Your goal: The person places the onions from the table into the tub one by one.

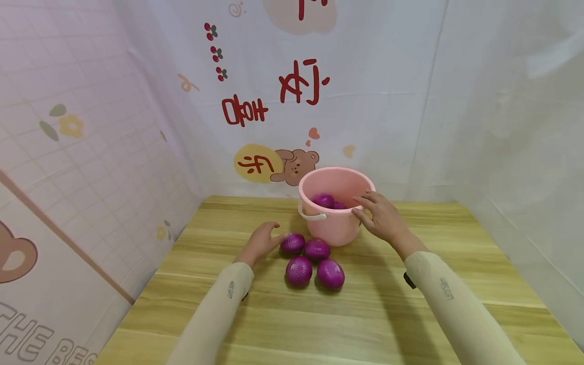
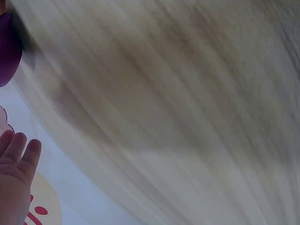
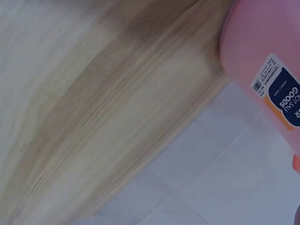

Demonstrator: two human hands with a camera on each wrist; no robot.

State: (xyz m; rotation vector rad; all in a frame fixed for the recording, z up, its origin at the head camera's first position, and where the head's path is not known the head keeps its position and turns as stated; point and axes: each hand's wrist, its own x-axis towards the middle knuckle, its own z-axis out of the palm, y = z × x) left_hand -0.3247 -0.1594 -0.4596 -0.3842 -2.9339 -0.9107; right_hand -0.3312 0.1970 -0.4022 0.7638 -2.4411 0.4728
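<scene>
Several purple onions lie grouped on the table, among them a back-left onion [image 1: 292,244], a front-left onion [image 1: 298,271] and a front-right onion [image 1: 330,274]. My left hand [image 1: 261,244] is beside the back-left onion, thumb right at its side and the other fingers extended past it. In the left wrist view, part of an onion [image 2: 8,49] shows at the edge, apart from the raised fingers. A pink bucket [image 1: 335,230] stands behind the group with purple onions [image 1: 324,201] inside. At its right rim, my right hand [image 1: 382,215] has loosely extended fingers overlapping the opening.
The bucket's white handle [image 1: 313,217] hangs down at its front left. A wood-grain table [image 1: 292,329] carries everything. Behind it hangs a printed white cloth [image 1: 388,126], with another patterned cloth [image 1: 91,167] along the left side.
</scene>
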